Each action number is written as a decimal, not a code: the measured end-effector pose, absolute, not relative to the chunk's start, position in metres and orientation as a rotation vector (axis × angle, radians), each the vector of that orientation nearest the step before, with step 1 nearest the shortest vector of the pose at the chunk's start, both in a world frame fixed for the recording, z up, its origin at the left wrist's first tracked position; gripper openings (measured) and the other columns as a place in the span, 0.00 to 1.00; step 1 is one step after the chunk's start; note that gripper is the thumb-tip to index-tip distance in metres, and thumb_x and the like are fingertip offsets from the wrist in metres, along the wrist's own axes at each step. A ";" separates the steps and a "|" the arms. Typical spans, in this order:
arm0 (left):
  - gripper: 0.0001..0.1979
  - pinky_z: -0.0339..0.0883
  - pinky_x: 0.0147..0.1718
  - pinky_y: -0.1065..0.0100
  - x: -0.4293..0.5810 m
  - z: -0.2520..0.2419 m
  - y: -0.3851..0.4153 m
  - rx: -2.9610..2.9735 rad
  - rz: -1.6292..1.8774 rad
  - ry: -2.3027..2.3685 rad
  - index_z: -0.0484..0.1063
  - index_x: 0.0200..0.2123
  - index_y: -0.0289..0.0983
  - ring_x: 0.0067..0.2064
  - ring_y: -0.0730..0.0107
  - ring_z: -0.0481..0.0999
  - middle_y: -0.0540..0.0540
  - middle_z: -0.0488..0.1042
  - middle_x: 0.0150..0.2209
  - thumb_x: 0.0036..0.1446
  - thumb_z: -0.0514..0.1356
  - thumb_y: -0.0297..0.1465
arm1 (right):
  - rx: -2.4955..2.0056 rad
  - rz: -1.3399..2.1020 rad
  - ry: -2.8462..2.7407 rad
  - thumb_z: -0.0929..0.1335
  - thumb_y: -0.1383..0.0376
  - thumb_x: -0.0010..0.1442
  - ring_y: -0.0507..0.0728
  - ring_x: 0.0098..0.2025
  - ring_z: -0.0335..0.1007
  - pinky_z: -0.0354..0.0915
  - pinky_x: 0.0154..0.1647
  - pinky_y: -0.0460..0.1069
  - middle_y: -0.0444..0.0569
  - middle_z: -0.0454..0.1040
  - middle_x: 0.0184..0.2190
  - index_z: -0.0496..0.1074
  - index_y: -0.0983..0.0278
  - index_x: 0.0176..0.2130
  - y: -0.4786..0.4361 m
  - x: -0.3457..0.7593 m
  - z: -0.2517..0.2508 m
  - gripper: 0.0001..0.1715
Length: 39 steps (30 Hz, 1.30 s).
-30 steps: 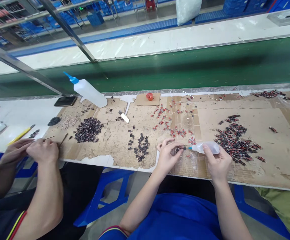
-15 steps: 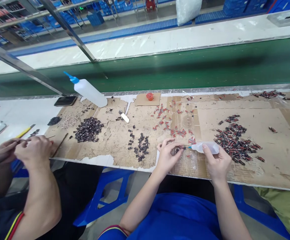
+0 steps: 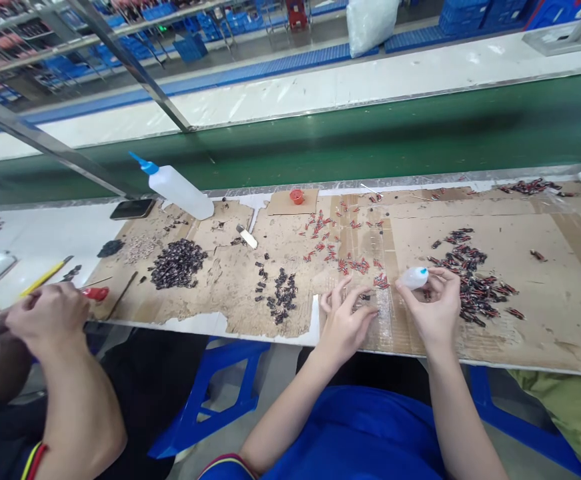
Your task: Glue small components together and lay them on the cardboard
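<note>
My left hand rests low over the cardboard with its fingers apart. A small black part lies by its fingertips; whether they touch it is hard to tell. My right hand is closed around a small translucent squeeze bottle, whose blue tip points up and toward me. Ahead of my hands, small red-and-metal parts are scattered on the cardboard. A heap of black-and-red parts lies beside my right hand. Left of my left hand sits a loose group of black parts.
A big white bottle with a blue nozzle leans at the back left, near a phone. A red cap-like cup, a white-handled blade and a black heap lie about. A co-worker's hands work at the left.
The squeeze bottle's tip has left the small part at my left fingertips; my right hand has turned the bottle upward. My left fingers have spread. A red object now shows beside the co-worker's hand.
</note>
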<state>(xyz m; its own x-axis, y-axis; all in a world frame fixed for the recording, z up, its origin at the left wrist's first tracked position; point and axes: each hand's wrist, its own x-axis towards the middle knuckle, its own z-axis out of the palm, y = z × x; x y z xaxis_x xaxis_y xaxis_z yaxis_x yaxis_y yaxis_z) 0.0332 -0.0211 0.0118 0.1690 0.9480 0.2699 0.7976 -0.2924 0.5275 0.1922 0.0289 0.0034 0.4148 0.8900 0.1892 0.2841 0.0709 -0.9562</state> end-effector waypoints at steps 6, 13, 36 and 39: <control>0.06 0.55 0.53 0.44 0.036 0.012 -0.020 2.130 0.750 1.706 0.76 0.33 0.42 0.63 0.48 0.59 0.46 0.75 0.52 0.58 0.62 0.25 | -1.477 0.417 -1.228 0.77 0.57 0.43 0.62 0.48 0.72 0.69 0.38 0.53 0.56 0.73 0.47 0.62 0.62 0.51 0.010 0.192 0.010 0.39; 0.09 0.56 0.56 0.48 0.036 0.017 -0.020 2.011 0.980 1.735 0.77 0.34 0.43 0.60 0.53 0.62 0.46 0.77 0.46 0.60 0.59 0.24 | -1.496 0.701 -1.287 0.73 0.54 0.52 0.57 0.34 0.74 0.70 0.33 0.52 0.51 0.77 0.33 0.72 0.63 0.45 -0.033 0.171 0.017 0.24; 0.07 0.66 0.49 0.57 0.025 0.019 -0.003 1.753 0.879 1.667 0.78 0.36 0.42 0.46 0.62 0.73 0.47 0.80 0.38 0.59 0.61 0.25 | -1.402 0.998 -1.038 0.73 0.52 0.51 0.60 0.35 0.79 0.76 0.39 0.56 0.53 0.81 0.34 0.79 0.64 0.33 -0.014 0.156 0.002 0.18; 0.08 0.69 0.48 0.60 0.022 0.021 -0.005 1.698 0.955 1.566 0.79 0.38 0.42 0.44 0.64 0.75 0.46 0.80 0.38 0.59 0.61 0.25 | -1.381 1.063 -1.006 0.74 0.51 0.50 0.60 0.34 0.79 0.77 0.39 0.56 0.53 0.81 0.33 0.79 0.64 0.33 -0.015 0.156 0.004 0.19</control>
